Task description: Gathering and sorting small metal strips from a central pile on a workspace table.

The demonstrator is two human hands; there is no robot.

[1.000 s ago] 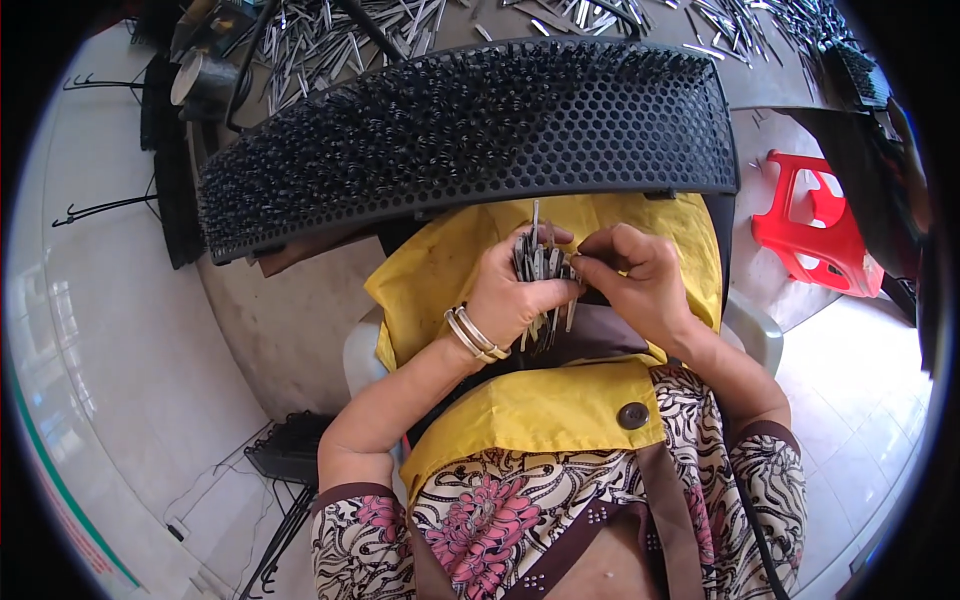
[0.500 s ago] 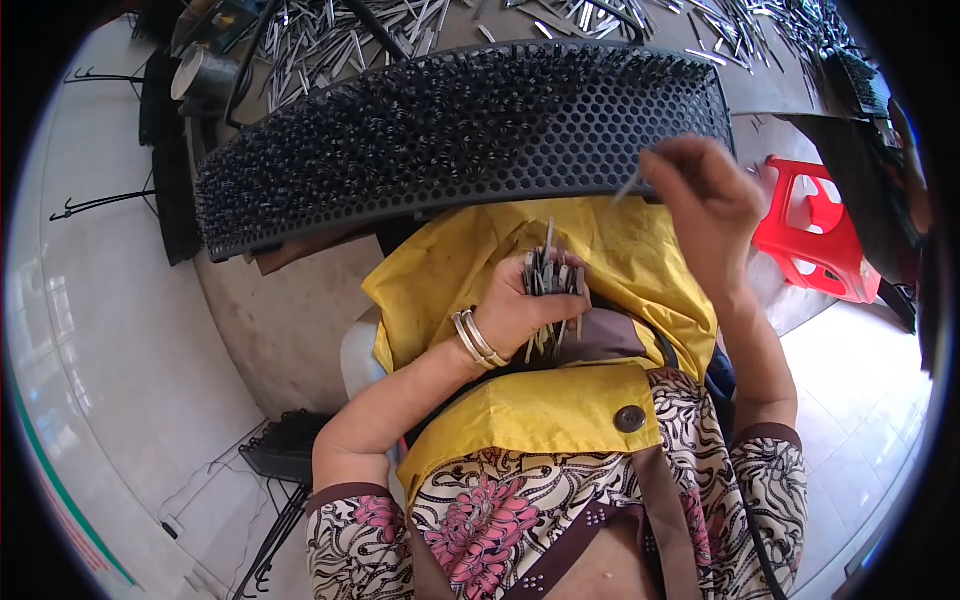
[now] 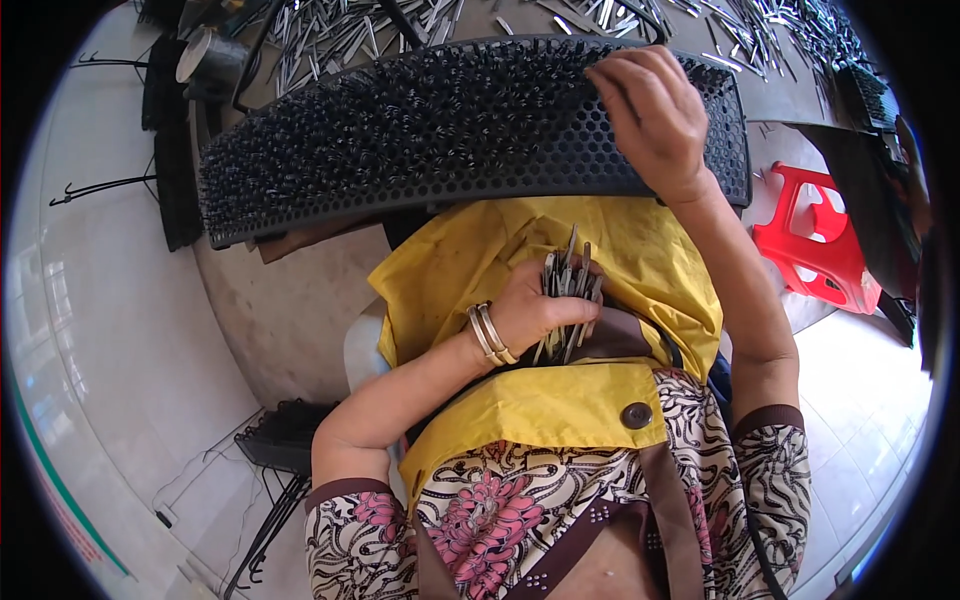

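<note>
My left hand (image 3: 528, 305) is closed around a bundle of thin metal strips (image 3: 568, 285), held over my lap with their ends sticking up. Beyond it stands a long black rack (image 3: 470, 190) with a honeycomb of holes. Upright dark pieces with shiny tips (image 3: 380, 120) crowd its left and middle holes, while bare holes show toward the right. Over the right part of this rack is my right hand (image 3: 655, 120), fingers bent and drawn together, their tips near the far rows. What those fingertips hold, if anything, is hidden.
Loose metal strips (image 3: 350, 40) lie scattered on the table (image 3: 480, 22) behind the rack. A metal can (image 3: 212, 62) stands at the far left. To the right is a red plastic stool (image 3: 815, 235). A yellow apron (image 3: 450, 250) covers my lap.
My right hand has moved away from me and left, from the rack's near right corner to over its far rows. The thin strip seen at its fingers is now out of sight.
</note>
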